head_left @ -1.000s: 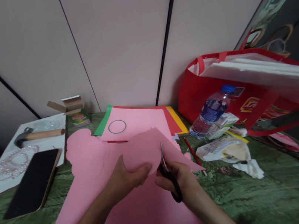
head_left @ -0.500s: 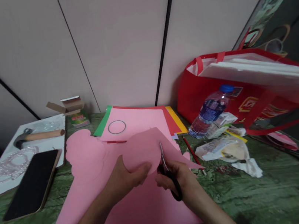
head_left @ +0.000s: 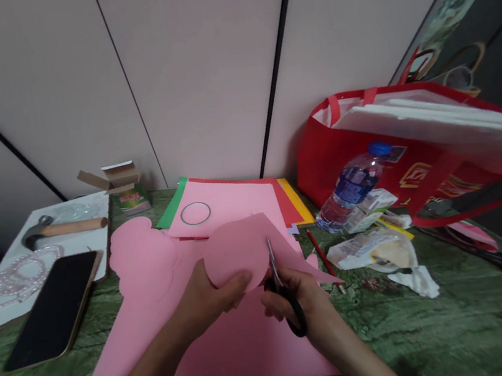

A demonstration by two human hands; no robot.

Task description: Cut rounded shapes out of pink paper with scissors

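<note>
My left hand (head_left: 217, 296) pinches a piece of pink paper (head_left: 236, 250), thumb on top and fingers underneath. The paper has a rounded left edge and a pointed flap on its right. Black-handled scissors (head_left: 291, 307) are gripped in my right hand (head_left: 303, 299), their blades upright against the paper along the curve. Below both hands lie larger pink sheets (head_left: 256, 350), and a stack of rounded pink cutouts (head_left: 142, 261) rests to the left.
At the back, a ring (head_left: 196, 213) lies on coloured sheets (head_left: 243, 195). Left are a phone (head_left: 55, 311), hammer (head_left: 68, 228) and small box (head_left: 132, 198). Right stand a bottle (head_left: 350, 189) and red bag (head_left: 320, 146); a red pencil (head_left: 324, 259) lies nearer.
Almost nothing differs. My left hand and the pink paper have shifted very slightly, while the scissors stay at the same spot on the curve.
</note>
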